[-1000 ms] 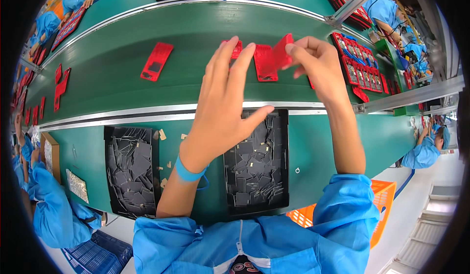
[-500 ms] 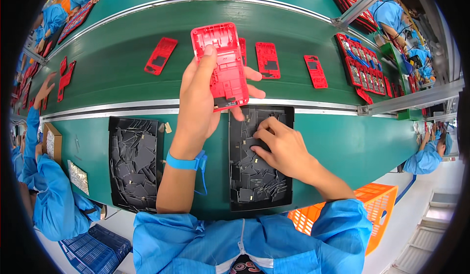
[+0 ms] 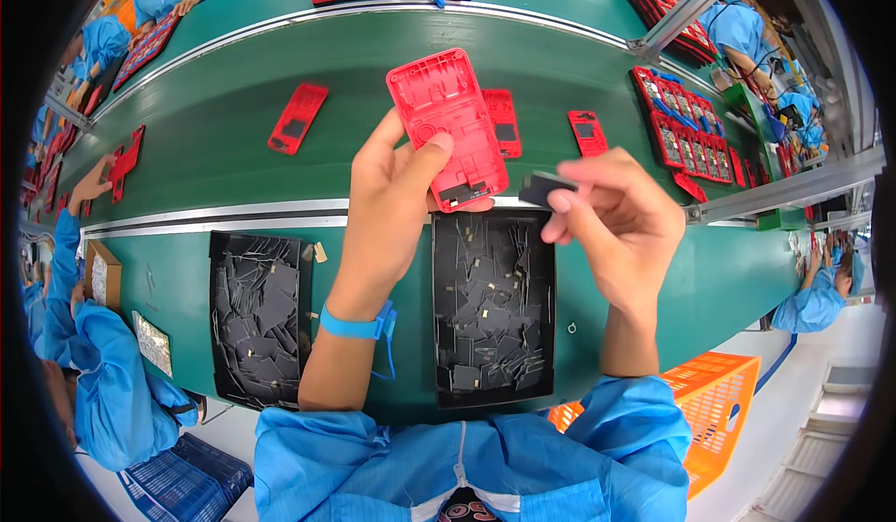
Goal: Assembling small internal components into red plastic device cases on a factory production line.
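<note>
My left hand (image 3: 397,186) grips a red plastic housing (image 3: 457,102), its ribbed inner side facing up and the thumb pressed inside. A small black strip lies at the housing's lower end. To its right, my right hand (image 3: 621,219) pinches a thin dark piece (image 3: 538,189) between thumb and fingers; motion blurs it a little. The piece is close to the housing but apart from it. Below both hands, a black tray (image 3: 550,326) holds many flat dark grey pieces (image 3: 490,321).
Another black tray (image 3: 305,275) of dark pieces stands left. Red housings (image 3: 299,119) lie on the green belt (image 3: 233,102); filled red racks (image 3: 686,121) stand right. A metal bar (image 3: 793,189) juts in. A co-worker's hand (image 3: 93,184) reaches in at left. An orange crate (image 3: 714,410) sits lower right.
My right hand has risen from the right tray toward the housing, now with a dark piece in its fingers. My left hand has shifted slightly right and tilted the housing. Parts on the belt have shifted left.
</note>
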Demonstrator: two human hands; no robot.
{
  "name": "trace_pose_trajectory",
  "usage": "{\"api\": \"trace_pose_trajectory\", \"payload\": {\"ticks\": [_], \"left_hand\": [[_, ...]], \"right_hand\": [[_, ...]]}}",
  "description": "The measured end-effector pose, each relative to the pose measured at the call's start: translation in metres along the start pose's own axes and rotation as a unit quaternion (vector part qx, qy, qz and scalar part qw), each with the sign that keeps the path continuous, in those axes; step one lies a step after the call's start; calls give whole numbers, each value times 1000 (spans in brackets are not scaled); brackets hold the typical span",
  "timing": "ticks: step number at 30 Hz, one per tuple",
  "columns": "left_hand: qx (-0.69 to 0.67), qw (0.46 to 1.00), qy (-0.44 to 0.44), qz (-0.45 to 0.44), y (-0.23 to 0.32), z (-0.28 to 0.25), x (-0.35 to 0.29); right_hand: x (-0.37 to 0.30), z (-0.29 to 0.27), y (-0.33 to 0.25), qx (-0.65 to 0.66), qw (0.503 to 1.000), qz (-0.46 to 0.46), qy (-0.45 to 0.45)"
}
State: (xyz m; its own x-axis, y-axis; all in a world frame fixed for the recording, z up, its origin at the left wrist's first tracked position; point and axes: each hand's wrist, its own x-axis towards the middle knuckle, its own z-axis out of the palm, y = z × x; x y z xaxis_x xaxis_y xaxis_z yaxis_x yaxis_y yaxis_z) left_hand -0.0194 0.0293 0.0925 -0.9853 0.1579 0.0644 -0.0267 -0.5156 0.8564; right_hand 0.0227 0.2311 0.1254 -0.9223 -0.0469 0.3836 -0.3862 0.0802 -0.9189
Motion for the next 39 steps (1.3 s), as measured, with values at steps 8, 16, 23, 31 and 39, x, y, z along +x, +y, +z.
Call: {"api": "trace_pose_trajectory", "payload": {"ticks": [8,16,23,31,39], "left_hand": [[-15,999,-16,28,2,2,-6],[-32,997,-66,2,7,10,-8],[-11,998,-59,10,5,13,-11],[-26,998,-54,11,3,16,-14],[-36,998,-42,25,2,18,-13]], "right_hand": [[21,19,7,28,999,-25,20],[17,23,6,66,996,27,58],[15,24,12,61,996,12,62],[13,25,21,-29,995,-42,84],[13,31,27,-8,991,-45,125]]}}
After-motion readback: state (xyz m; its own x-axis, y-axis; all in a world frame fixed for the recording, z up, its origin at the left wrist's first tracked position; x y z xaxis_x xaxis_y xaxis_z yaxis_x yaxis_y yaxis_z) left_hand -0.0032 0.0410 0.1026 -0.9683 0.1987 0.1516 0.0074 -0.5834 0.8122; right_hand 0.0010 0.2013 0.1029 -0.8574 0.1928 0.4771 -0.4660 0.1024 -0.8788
